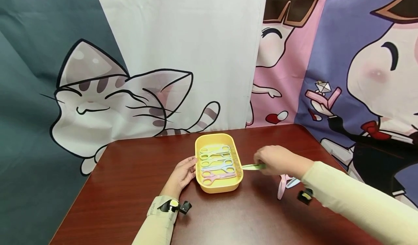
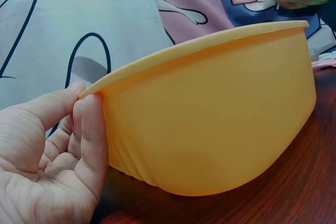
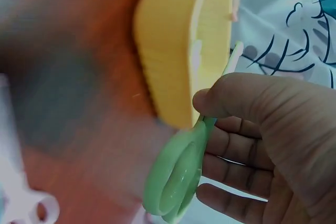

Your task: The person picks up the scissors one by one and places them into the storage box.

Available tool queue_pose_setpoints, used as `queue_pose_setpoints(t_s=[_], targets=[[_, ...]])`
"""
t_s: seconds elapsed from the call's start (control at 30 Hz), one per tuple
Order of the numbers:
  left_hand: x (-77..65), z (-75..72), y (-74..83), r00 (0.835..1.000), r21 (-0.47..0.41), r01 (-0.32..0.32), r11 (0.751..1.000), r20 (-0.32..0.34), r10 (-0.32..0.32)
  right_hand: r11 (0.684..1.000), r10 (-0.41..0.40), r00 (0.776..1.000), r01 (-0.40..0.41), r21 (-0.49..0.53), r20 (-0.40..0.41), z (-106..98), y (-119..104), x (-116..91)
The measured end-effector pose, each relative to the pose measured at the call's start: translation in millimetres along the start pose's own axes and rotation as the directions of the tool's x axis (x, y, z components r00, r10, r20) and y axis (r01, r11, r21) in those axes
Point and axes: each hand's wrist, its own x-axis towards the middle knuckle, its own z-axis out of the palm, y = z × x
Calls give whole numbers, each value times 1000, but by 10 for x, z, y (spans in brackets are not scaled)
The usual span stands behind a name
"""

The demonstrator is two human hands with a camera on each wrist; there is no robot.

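Tray: one yellow plastic tray with rounded corners [image 1: 222, 189], at the centre of the head view, standing on the dark red-brown wooden table [image 1: 147, 165].
Scissors in tray: at least four, overlapping, so the exact count cannot be told; one pink-handled pair [image 1: 215, 177] lies nearest the tray's lower edge, with a light-blue-handled pair [image 1: 222, 168] just above it.
Left hand: one bare left hand [image 1: 184, 173], left of the tray, thumb and fingers pinching its rim.
Right hand: one bare right hand [image 1: 274, 160], right of centre, pinching one pair of green-handled scissors [image 1: 250, 167] between thumb and fingers; their tip points left at the tray's edge, contact unclear.
Loose on table: pink and light blue scissor parts [image 1: 283, 187], lower right of centre, partly behind the right hand; one pair or two, cannot tell.
Left wrist view only: the tray's smooth outer wall fills the middle, its contents hidden.
Right wrist view only: both green finger loops show close up, lower centre, below the thumb.
Sleeves: two, cream [image 1: 356, 201], each with a black mount at the wrist.
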Motion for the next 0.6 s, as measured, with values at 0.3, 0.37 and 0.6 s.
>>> queue_pose_setpoints(t_s=[0.3,0.37,0.6], targets=[[9,-25,-5,1000,2,-7,1000,10,7,998,37,996,-34,-43,85,70,-176,960],[10,-22,-9,1000,3,-8,1000,6,8,998,47,992,-42,-49,117,130,-203,1118],[8,-12,-23,1000,37,-22,999,0,22,999,7,990,-1,-38,140,384,-286,1486]])
